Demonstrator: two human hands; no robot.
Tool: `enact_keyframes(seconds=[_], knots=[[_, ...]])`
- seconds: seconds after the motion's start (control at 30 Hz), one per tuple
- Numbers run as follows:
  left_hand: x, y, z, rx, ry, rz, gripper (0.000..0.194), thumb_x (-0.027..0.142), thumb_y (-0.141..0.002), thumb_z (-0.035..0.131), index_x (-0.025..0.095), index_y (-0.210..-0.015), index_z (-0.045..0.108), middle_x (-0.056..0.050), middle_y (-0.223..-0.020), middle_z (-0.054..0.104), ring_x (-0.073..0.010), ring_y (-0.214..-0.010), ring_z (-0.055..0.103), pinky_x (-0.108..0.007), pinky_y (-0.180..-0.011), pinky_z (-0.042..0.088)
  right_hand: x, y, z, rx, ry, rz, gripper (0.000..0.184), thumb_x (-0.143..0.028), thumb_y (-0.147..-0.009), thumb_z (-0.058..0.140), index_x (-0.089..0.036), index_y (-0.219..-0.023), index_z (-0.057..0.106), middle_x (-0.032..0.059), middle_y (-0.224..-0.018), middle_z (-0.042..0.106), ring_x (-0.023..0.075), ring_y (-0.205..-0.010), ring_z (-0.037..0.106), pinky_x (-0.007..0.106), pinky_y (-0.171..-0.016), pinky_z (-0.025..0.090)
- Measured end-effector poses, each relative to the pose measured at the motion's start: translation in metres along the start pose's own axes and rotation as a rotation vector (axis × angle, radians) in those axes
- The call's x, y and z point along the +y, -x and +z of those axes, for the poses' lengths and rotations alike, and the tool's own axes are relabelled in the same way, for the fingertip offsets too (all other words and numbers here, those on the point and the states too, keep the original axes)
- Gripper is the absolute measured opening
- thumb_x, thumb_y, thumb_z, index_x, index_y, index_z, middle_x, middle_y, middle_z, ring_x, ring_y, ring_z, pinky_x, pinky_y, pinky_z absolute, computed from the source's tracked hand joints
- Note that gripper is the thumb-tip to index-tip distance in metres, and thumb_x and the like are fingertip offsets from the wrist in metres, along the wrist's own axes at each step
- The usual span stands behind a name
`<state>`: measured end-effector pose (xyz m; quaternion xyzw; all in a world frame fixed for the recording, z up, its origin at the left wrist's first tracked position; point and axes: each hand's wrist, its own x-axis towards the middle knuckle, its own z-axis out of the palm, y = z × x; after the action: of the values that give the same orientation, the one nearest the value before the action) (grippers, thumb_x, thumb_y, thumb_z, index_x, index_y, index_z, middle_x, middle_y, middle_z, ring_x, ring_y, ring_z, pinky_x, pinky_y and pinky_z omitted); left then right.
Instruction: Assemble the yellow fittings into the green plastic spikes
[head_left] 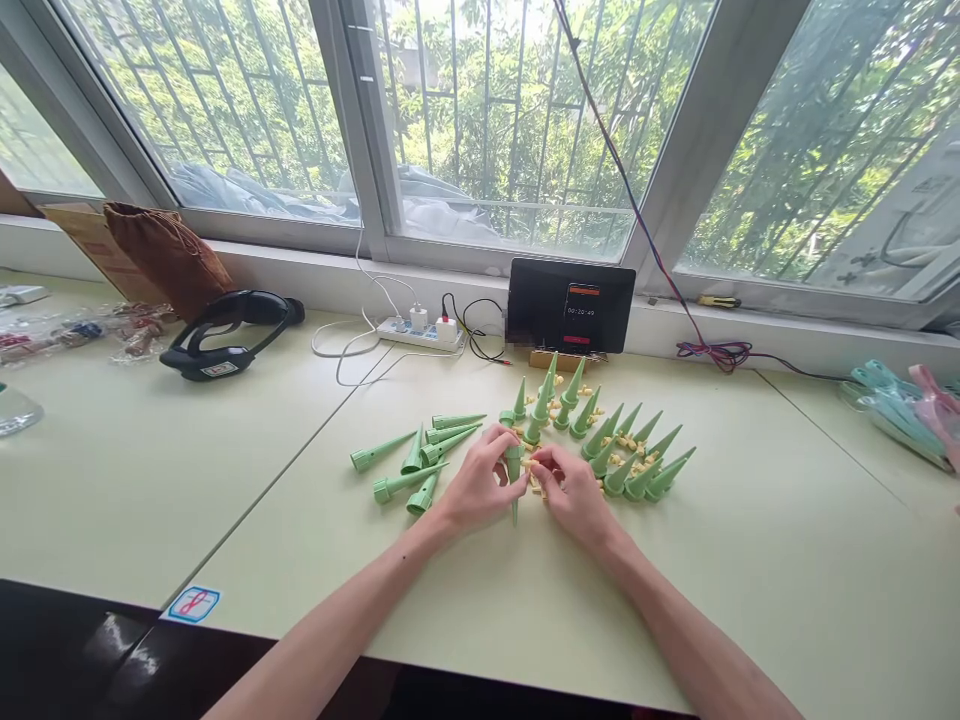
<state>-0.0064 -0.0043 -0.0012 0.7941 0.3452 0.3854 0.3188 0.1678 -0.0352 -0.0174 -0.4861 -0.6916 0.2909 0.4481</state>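
My left hand (484, 475) is closed around a green plastic watering spike (514, 468), its point aimed down toward the table. Pinched between the thumb and finger of my right hand (574, 490) is a small yellow valve (529, 464), touching or very near the spike's side; I cannot tell whether it is seated. To the left lie several loose green spikes (405, 482) on their sides. Beyond and right of my hands, several green spikes (600, 435) stand point up, with yellow valves (636, 463) among them.
A tablet (571, 305) showing a timer leans by the window, near a power strip (421, 332) with cables. Black headgear (229, 335), a brown pouch (165, 255) and plastic-wrapped items (90, 330) are at left. Teal and pink bags (904, 405) lie far right. The table's front edge (450, 668) runs below my arms.
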Motion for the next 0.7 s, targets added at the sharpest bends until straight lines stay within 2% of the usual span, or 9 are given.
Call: enact_keyframes(seconds=[0.23,0.53,0.7], knots=[[-0.0001,0.0012,0.0013,-0.011,0.001,-0.008,0.018,0.021,-0.082,0.061,0.020,-0.099,0.055,-0.006,-0.109,0.053,-0.0138,-0.083,0.059,-0.025,-0.059,0.056,-0.0001,-0.0004,-0.0022,-0.008,0.072,-0.026,0.025,-0.032,-0.098,0.045,-0.020,-0.078,0.052,-0.0009,-0.066,0.052,0.0138,-0.055,0.042,0.027,-0.053,0.034],[0.0009,0.0012,0.0032,-0.021,0.020,-0.011,0.017,0.025,-0.084,0.061,0.020,-0.099,0.055,-0.005,-0.108,0.053,-0.0130,-0.079,0.059,-0.025,-0.059,0.056,0.0029,-0.0003,-0.0002,-0.001,0.153,-0.068,0.040,-0.037,-0.102,0.037,-0.022,-0.066,0.039,-0.0029,-0.060,0.040,0.0133,-0.054,0.033,0.028,-0.053,0.027],[-0.0003,0.0004,0.0015,-0.016,0.028,-0.013,0.017,0.024,-0.083,0.062,0.020,-0.099,0.054,-0.005,-0.110,0.052,-0.0098,-0.073,0.057,-0.024,-0.058,0.055,0.0031,-0.0001,0.0004,0.004,0.098,-0.033,0.039,-0.040,-0.102,0.040,-0.021,-0.069,0.045,-0.0027,-0.061,0.044,0.0129,-0.055,0.036,0.027,-0.053,0.029]])
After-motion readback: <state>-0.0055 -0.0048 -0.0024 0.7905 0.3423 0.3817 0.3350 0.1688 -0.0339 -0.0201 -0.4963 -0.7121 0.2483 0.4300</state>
